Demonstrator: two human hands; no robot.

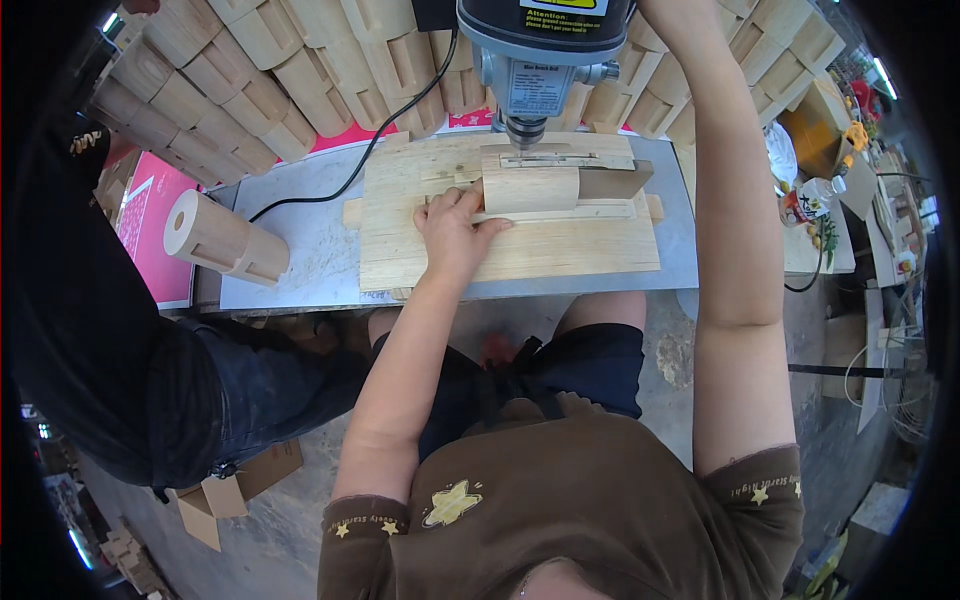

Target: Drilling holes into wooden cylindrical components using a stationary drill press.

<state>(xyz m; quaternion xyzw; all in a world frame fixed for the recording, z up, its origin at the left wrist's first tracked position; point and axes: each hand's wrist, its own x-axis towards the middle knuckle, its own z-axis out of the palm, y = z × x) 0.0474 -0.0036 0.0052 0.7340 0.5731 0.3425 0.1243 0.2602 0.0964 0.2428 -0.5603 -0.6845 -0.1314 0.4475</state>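
A pale wooden piece with a rounded surface [532, 188] lies sideways in a wooden jig on a flat wooden board [420, 265]. Above it is the chuck [524, 132] of a bench drill [540, 60]; the bit is hard to make out. My left hand [455, 232] grips the left end of the wooden piece, fingers behind and thumb along the jig's front rail. A darker wooden strip [617, 183] sticks out at the piece's right. Up past the drill's right side reaches my right arm [738, 190]; its fingers are beyond the top edge.
Stacked wooden cylinders [270, 80] line the back of the table. A single cylinder [228, 240] stands at the left, near a black cable [350, 180]. A person in dark clothes [100, 330] is close on my left. A side table [820, 250] with a bottle [812, 202] is at right.
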